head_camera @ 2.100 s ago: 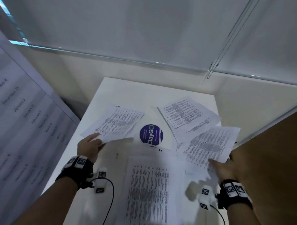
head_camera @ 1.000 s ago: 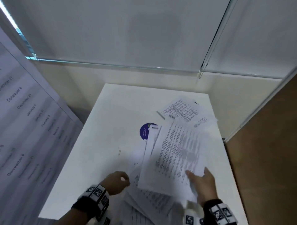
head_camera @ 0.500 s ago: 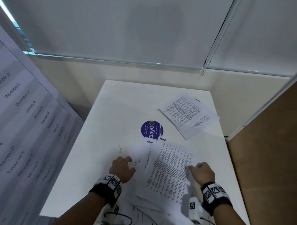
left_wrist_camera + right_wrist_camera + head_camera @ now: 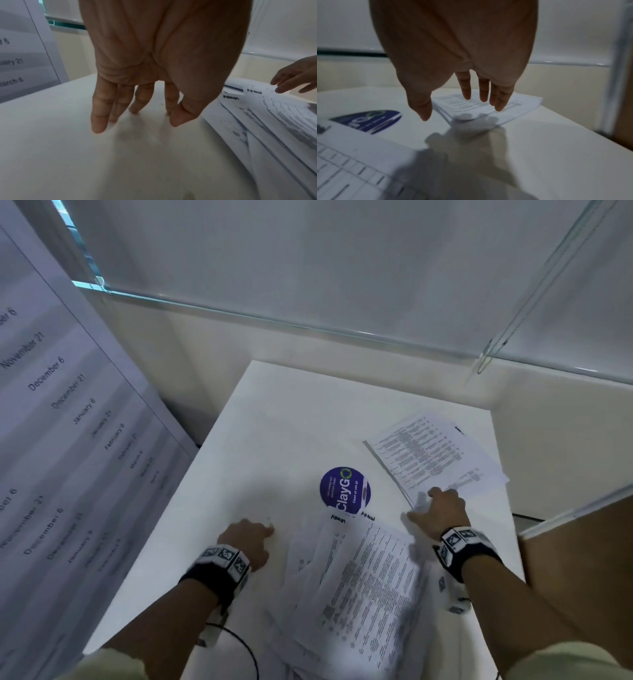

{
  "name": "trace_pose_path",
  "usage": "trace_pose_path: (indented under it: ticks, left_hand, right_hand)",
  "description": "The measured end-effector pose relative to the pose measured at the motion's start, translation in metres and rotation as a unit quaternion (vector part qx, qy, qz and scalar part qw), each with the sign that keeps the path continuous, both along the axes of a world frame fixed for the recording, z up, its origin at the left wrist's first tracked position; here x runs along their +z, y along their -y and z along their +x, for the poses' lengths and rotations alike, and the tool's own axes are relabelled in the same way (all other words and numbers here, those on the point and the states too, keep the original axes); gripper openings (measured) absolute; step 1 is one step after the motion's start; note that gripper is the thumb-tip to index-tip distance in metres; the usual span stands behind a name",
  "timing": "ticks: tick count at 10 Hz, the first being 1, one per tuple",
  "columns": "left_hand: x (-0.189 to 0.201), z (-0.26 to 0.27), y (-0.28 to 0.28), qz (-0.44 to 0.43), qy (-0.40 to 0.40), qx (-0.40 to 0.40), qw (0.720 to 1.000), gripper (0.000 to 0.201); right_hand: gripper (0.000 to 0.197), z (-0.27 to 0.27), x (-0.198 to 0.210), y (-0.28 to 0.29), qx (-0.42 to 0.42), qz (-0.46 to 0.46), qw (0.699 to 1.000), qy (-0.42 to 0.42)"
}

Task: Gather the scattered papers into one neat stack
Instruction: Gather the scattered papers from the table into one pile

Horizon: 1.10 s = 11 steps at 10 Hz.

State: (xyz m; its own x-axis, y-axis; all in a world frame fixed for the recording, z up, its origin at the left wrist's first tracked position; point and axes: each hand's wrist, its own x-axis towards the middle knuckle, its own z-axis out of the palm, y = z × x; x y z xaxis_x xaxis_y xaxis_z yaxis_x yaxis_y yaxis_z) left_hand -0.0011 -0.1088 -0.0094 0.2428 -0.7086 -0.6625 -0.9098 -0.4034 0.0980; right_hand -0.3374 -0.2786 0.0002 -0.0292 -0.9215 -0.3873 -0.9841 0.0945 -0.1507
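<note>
White bench [image 4: 274, 419] carries a loose paper pile [image 4: 363, 583] nearside and separate sheets [image 4: 438, 453] far right. Right hand [image 4: 440, 508], grip apart, reaches those sheets. Left hand [image 4: 248, 539], fingers spread, rests on bare bench.

I am seeing a loose, fanned pile of printed papers [image 4: 363, 583] lying askew at the near middle of the tabletop [image 4: 274, 422]. A smaller, tidier set of printed sheets [image 4: 435, 453] is lying apart from it at the far right corner.
</note>
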Motion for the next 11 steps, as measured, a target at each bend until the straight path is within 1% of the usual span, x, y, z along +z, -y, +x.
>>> trace_pose_path:
  ticks: [1,2,3,4,5,6,7,8,9,10,11]
  left_hand:
    - [0.004,0.006,0.012,-0.002,0.000,-0.008,1.000,0.057]
    - [0.003,0.009,0.015,0.000,0.002,-0.008,1.000,0.056]
    - [-0.001,0.011,0.015,-0.011,0.000,-0.007,1.000,0.055]
    - [-0.002,0.013,0.016,-0.019,-0.009,0.000,1.000,0.053]
    - [0.003,0.013,0.018,-0.020,-0.026,0.014,0.999,0.046]
    - [0.008,0.010,0.022,-0.035,-0.055,0.030,0.997,0.050]
    - [0.025,-0.014,0.029,-0.092,-0.222,0.151,0.959,0.059]
    - [0.032,-0.031,0.023,-0.058,-0.526,0.410,0.743,0.073]
    - [0.022,-0.031,0.004,-0.006,-0.633,0.496,0.595,0.084]
    - [0.026,-0.041,-0.022,0.041,-0.577,0.424,0.696,0.070]
    - [-0.007,-0.047,-0.050,0.042,-0.376,0.191,0.906,0.069]
  right_hand:
    - [0.072,0.017,-0.014,0.018,0.052,0.016,0.998,-0.042]
    - [0.046,0.025,-0.030,0.023,0.066,0.003,0.996,-0.059]
    - [0.030,0.022,-0.041,0.023,0.088,-0.035,0.992,-0.087]
    - [0.025,0.012,-0.038,0.029,0.086,-0.036,0.990,-0.106]
    - [0.024,0.007,-0.015,0.019,0.065,-0.067,0.994,-0.064]
    - [0.032,0.008,0.012,-0.015,0.090,-0.206,0.974,0.021]
    - [0.038,0.014,0.029,-0.077,0.169,-0.312,0.931,0.085]
    - [0.055,0.019,0.042,-0.135,0.235,-0.221,0.938,0.129]
    - [0.038,0.012,0.041,-0.189,0.278,-0.090,0.946,0.144]
    - [0.016,0.002,0.015,-0.225,0.316,-0.021,0.938,0.144]
    - [0.016,-0.018,-0.036,-0.246,0.315,0.145,0.920,0.183]
